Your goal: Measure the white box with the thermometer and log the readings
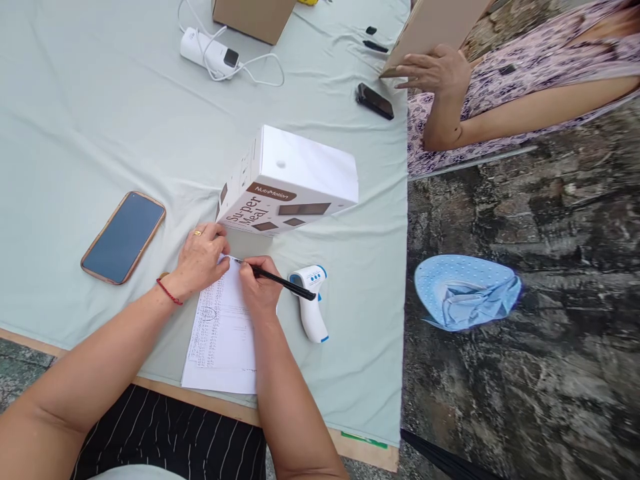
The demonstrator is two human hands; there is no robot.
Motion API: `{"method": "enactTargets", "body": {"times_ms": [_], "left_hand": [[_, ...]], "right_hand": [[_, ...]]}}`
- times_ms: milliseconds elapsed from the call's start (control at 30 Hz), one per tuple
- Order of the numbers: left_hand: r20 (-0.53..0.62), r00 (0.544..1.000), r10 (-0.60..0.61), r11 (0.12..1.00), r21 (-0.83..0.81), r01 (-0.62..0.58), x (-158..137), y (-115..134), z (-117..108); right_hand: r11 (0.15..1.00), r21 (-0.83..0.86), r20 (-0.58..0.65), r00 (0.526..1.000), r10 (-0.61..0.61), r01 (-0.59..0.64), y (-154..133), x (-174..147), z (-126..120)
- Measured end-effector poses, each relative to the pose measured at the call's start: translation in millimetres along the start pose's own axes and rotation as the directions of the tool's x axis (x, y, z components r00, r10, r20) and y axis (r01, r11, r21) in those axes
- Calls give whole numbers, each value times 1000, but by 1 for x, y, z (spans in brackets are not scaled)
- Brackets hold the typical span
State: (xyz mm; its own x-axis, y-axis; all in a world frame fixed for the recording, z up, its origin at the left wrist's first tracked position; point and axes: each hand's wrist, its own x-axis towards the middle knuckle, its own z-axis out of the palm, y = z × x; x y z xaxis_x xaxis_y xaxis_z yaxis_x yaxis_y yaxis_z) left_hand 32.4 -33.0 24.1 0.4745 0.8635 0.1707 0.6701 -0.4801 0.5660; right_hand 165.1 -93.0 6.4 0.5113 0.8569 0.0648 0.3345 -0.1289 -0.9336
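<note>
My right hand (261, 285) grips a black pen (285, 282), its tip at the top of the sheets of paper (230, 333). Rows of small handwriting run down the left side of the paper. My left hand (204, 257) rests at the upper left corner of the sheets, fingers slightly bent and apart, holding nothing. Its fingertips reach the lower corner of a white "Super Meal" box (300, 170), which stands just beyond. To the right of my right hand lies a white and blue infrared thermometer (311, 303).
A smartphone (123, 237) lies left of my hands. Farther back are a white corded device (207, 53), a cardboard box (255, 17) and a small black device (375, 101). Across the right edge, another person's hand (440, 70) holds cardboard. A blue hat (465, 293) lies on the ground.
</note>
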Motion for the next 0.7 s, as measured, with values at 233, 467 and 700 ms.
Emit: {"method": "enactTargets", "body": {"times_ms": [233, 467, 700], "left_hand": [[-8, 1000, 11, 1000, -6, -11, 0, -1, 0], [-12, 1000, 5, 1000, -16, -5, 0, -1, 0], [-17, 1000, 13, 1000, -8, -13, 0, -1, 1]], "right_hand": [[1000, -4, -13, 1000, 5, -5, 0, 0, 0], [999, -32, -19, 999, -36, 35, 0, 1, 0], [999, -17, -10, 999, -32, 32, 0, 0, 0]]}}
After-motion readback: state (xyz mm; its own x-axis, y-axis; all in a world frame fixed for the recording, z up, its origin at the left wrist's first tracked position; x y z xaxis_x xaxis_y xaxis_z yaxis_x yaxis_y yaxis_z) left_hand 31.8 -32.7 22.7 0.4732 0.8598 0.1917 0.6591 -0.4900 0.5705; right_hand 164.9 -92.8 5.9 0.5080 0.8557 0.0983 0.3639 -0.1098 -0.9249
